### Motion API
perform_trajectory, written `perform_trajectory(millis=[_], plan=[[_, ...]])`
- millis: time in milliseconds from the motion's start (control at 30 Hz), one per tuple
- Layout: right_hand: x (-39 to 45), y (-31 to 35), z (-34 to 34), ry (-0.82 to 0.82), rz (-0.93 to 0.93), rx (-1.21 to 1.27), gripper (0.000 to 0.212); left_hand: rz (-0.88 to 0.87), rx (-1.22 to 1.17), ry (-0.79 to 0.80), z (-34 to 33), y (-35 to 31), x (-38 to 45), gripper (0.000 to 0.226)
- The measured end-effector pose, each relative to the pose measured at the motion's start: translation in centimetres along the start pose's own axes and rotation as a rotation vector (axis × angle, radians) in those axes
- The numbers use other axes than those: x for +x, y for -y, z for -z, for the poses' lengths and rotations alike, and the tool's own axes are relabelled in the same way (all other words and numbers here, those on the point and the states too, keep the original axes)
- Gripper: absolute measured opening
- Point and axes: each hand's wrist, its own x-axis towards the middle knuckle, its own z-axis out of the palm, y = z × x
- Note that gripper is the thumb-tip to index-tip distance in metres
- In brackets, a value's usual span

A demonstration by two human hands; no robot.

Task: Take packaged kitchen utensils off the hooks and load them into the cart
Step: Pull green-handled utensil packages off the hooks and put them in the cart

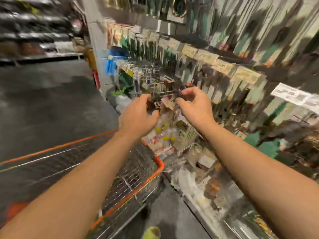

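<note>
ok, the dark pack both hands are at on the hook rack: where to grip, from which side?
Likely its top edge, one hand per end, as the left hand and right hand do, from the aisle side: the hooks point outward, so the pack should slide off toward you. Blur hides details.

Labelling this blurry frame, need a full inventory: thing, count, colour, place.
wire shopping cart with orange rim: one, silver and orange, lower left below the arms
carded hanging packages: many, mostly green and beige, rows on the hook wall at right
bare metal hooks: several, silver, just beyond the hands
blue hanging item: one, blue, wall's left end
left hand: one, fingers curled at a dark package, too blurred to confirm grip
right hand: one, likewise
</note>
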Motion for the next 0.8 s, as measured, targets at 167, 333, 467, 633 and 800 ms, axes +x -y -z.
perform_trajectory(millis=[167, 333, 467, 633, 800], plan=[[-7.3, 0.2, -10.7, 0.312, 0.035, -0.012, 0.02, 0.287, 0.054, 0.026, 1.6, 12.3, -9.0, 0.047], [-13.2, 0.3, -19.6, 0.595, 0.026, -0.06, 0.024, 0.577, 0.066, 0.113, 2.9, 22.8, -16.5, 0.059], [-16.8, 0.4, -26.2, 0.791, -0.038, -0.051, 0.028, 0.755, 0.022, 0.128, 3.1, 29.3, -20.7, 0.058], [-20.0, -0.1, -34.2, 0.934, -0.173, -0.121, 0.009, 0.908, -0.034, 0.209, 1.5, 36.1, -24.2, 0.054], [-23.1, -3.0, -40.6, 1.074, -0.189, -0.335, 0.014, 1.045, -0.153, 0.286, -2.2, 41.4, -26.4, 0.056]])
